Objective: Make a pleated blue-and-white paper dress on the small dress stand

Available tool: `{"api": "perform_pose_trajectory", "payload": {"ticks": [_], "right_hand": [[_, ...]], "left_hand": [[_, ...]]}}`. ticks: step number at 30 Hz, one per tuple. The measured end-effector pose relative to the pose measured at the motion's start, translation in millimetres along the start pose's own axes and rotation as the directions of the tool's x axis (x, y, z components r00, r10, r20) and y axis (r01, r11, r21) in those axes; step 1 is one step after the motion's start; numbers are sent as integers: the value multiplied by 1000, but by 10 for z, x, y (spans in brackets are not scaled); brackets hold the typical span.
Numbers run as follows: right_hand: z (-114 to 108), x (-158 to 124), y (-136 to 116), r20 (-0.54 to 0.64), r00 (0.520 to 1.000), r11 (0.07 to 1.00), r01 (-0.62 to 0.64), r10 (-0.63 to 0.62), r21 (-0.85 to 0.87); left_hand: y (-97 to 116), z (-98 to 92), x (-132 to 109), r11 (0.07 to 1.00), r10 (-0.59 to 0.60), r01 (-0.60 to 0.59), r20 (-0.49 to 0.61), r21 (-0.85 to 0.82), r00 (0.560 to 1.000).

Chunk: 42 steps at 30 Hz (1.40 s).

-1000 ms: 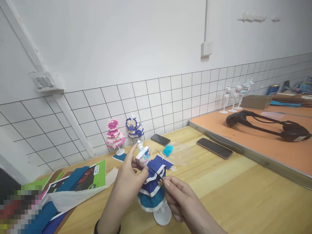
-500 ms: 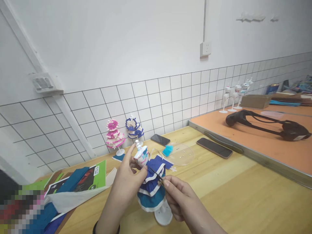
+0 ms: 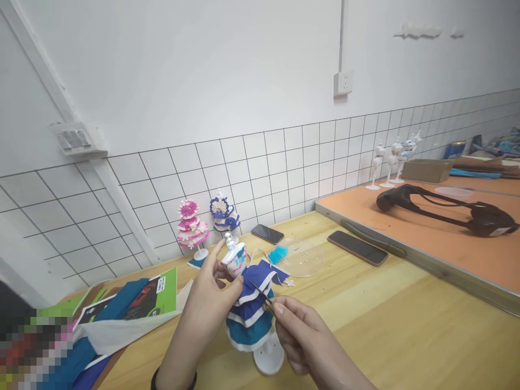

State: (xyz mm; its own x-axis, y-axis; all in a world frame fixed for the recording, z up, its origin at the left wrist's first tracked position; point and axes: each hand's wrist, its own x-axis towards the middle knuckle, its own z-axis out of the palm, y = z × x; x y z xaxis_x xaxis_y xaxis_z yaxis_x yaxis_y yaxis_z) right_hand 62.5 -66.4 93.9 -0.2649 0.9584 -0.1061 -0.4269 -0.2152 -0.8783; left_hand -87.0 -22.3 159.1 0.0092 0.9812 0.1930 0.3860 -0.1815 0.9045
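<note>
My left hand [image 3: 213, 292] is closed round the waist of a small white mannequin [image 3: 235, 259] with pink and blue marks, tilted so that its round base [image 3: 268, 355] shows at the bottom. It wears a tiered paper skirt [image 3: 248, 322] in purple and teal with white edges. Between the thumb and fingers of my right hand [image 3: 298, 330] is a pair of dark tweezers [image 3: 262, 294], tips against the top purple tier. Beyond the skirt lie a pleated light-blue paper piece [image 3: 278, 254] and a small white flower [image 3: 289, 283].
Two dressed mannequins, one pink [image 3: 192, 230] and one blue [image 3: 224, 214], stand by the tiled wall. Two phones [image 3: 357, 248] and a clear round plate [image 3: 311, 257] lie behind. Paper sheets [image 3: 134, 309] cover the left. A black headset-like strap [image 3: 430, 206] rests on the orange board [image 3: 487, 262].
The mannequin and skirt have shifted slightly left, and the skirt's top tier spreads out more to the right. The tweezers stay at the top tier. Both hands keep their holds.
</note>
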Motion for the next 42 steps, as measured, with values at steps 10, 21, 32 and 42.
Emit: {"api": "perform_pose_trajectory", "payload": {"ticks": [10, 21, 32, 42], "right_hand": [[-84, -104, 39, -17, 998, 998, -68, 68, -17], [-367, -282, -42, 11, 997, 950, 70, -70, -305], [-470, -66, -187, 47, 941, 734, 291, -334, -614], [-406, 432, -354, 203, 854, 556, 474, -480, -683]], "left_hand": [[-27, -71, 56, 997, 6, -1, 71, -71, 997], [-126, -112, 114, 996, 80, -72, 151, -59, 985], [-183, -126, 134, 969, 247, -243, 162, -44, 955], [-248, -133, 158, 942, 246, -193, 176, -273, 953]]}}
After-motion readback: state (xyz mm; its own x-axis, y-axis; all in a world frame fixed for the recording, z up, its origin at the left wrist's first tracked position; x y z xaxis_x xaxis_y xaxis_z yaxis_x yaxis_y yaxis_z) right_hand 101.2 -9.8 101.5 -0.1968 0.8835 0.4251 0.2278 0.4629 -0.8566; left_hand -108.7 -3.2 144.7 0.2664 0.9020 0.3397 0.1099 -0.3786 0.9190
